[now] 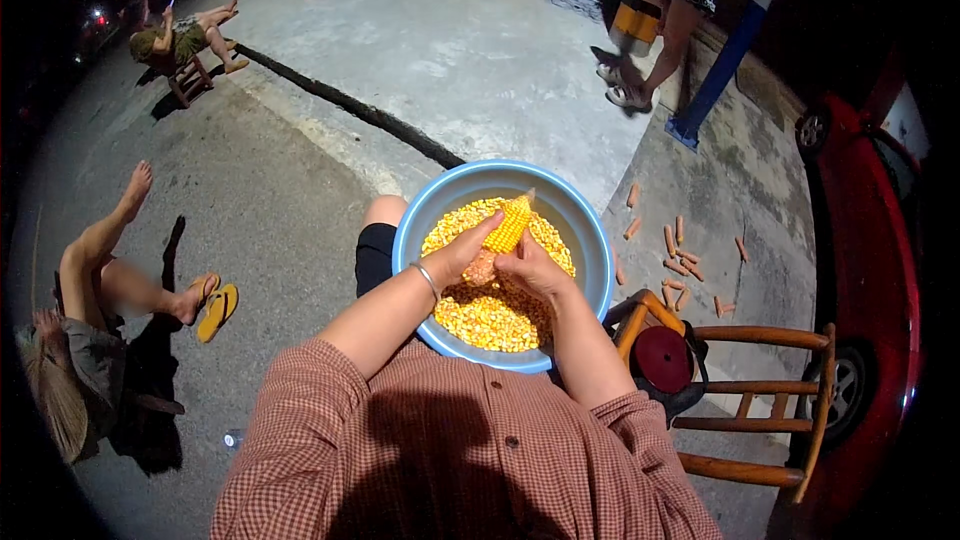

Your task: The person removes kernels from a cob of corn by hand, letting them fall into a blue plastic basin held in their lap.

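Note:
A blue plastic basin (595, 247) rests on my lap, its bottom covered by loose yellow corn kernels (495, 322). Above the kernels I hold a corn cob (512, 223) with both hands. Its pointed upper part is full of yellow kernels, while the lower end is bare and pinkish. My left hand (463, 247), with a silver bangle at the wrist, grips the cob from the left, thumb along its side. From the right, my right hand (536, 268) presses its thumb near the border of bare cob and kernels; some of its fingers are hidden.
Several stripped cobs (670, 240) lie on the concrete at right, near a wooden chair (750, 424). A red car (862, 240) stands beyond. A blue-based post (720, 75) rises at upper right, beside a standing person's legs. Seated people and yellow flip-flops (217, 313) are at left.

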The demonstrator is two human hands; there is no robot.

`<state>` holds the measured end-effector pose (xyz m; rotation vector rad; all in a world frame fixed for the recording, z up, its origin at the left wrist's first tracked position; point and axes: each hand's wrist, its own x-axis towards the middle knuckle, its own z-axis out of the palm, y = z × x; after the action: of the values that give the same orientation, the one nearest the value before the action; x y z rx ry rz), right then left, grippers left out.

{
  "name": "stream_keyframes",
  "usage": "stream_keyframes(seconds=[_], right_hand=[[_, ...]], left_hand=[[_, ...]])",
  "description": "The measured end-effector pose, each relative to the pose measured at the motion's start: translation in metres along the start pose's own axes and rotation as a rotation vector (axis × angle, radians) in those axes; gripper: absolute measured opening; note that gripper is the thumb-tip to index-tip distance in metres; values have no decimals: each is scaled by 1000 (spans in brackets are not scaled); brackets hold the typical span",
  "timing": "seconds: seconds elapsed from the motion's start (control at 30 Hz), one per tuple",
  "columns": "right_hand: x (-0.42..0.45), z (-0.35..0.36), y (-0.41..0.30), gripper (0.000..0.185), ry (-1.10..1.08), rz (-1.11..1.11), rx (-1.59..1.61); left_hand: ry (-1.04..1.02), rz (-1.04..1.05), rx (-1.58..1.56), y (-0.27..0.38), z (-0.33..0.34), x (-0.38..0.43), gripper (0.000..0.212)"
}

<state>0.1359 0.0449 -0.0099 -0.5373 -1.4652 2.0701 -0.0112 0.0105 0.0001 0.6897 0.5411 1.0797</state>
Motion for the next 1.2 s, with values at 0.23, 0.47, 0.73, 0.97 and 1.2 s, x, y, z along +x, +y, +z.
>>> stream_keyframes(seconds=[0.23, 0.47, 0.73, 0.97, 1.2], right_hand=[[-6, 5, -10, 90, -91, -35, 74], [0, 10, 1, 70, 143, -28, -9], [-3, 13, -6, 85, 18, -74, -61], [-8, -1, -12, 85, -18, 59, -82], [0, 0, 1, 84, 62, -4, 165]], left_hand=[[-6, -3, -4, 4, 3, -1, 46], [62, 29, 140, -8, 1, 2, 49], [13, -22, 23, -2, -6, 1, 47], [-27, -33, -76, 0, -7, 3, 42], [25, -59, -150, 2, 0, -2, 32]])
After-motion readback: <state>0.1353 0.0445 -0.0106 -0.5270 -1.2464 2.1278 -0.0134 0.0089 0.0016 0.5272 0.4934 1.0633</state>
